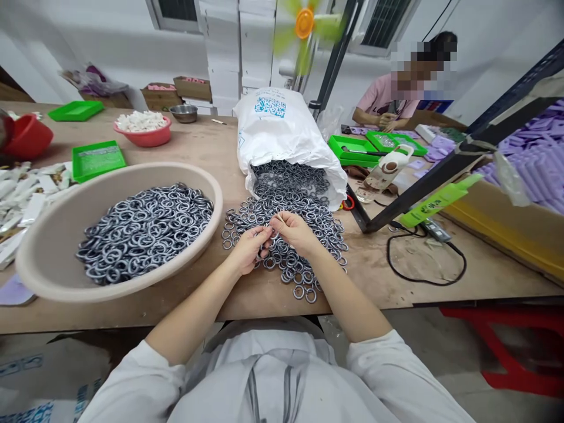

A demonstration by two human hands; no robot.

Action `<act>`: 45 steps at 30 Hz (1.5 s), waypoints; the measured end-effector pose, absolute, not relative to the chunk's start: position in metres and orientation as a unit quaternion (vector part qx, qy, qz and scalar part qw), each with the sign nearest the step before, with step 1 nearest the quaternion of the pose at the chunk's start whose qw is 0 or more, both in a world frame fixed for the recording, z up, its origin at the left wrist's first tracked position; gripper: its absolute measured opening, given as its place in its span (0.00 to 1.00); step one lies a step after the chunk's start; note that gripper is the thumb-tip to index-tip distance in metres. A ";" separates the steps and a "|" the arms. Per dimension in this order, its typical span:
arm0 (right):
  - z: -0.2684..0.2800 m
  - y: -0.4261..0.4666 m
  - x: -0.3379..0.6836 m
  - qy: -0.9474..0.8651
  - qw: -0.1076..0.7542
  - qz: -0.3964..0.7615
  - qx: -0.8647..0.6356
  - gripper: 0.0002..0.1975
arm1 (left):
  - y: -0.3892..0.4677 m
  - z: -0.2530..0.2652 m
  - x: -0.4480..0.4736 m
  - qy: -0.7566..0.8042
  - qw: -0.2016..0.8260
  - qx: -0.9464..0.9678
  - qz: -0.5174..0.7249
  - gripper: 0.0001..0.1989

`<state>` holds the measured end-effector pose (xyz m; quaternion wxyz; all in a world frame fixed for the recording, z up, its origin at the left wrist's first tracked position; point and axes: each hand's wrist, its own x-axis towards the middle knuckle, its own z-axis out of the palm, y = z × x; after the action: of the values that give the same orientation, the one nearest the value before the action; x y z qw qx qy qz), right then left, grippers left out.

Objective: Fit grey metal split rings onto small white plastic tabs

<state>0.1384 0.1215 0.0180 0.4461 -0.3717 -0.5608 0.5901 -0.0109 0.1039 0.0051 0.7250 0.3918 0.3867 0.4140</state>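
Observation:
Over a spread pile of dark grey rings (308,223) my two hands meet, fingertips close together. My left hand (250,249) is closed on a grey ring, mostly hidden by its fingers. In a pinch, my right hand (294,232) grips a thin, pale, stick-like piece, its far end too small to make out. The pile runs out of a white sack (282,132) lying on its side with its mouth towards me. Left of my hands stands a large beige basin (44,249) holding many similar rings.
Green trays (99,161), a red bowl (147,136) of white pieces and a metal bowl (184,113) stand at left. A black metal frame (418,182), cable (392,264) and green bottle (440,200) are at right. Another person (392,100) sits beyond, near a spinning fan (304,23).

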 end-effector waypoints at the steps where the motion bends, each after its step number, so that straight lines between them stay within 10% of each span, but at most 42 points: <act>1: 0.017 0.120 0.137 -0.557 0.449 0.592 -0.371 0.21 | 0.104 0.005 -0.011 0.388 0.723 0.388 0.419 0.23; 11: 0.004 0.121 0.125 -0.585 0.523 0.455 -0.421 0.22 | 0.103 0.005 -0.010 0.371 0.722 0.362 0.459 0.23; 21: 0.015 0.103 0.131 -0.801 0.341 0.107 -0.480 0.23 | 0.104 0.011 -0.016 0.351 0.753 0.292 0.473 0.24; 39: 0.002 0.123 0.132 -0.704 0.428 0.357 -0.439 0.18 | 0.099 0.007 -0.014 0.372 0.743 0.341 0.439 0.21; 45: 0.003 0.142 0.154 -0.667 0.423 0.258 -0.557 0.18 | 0.085 0.036 -0.019 0.426 0.627 0.466 0.456 0.18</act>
<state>0.1536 0.1421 0.0027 0.4226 -0.5571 -0.6666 0.2583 -0.0192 0.0849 0.0361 0.6271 0.4658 0.4260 0.4565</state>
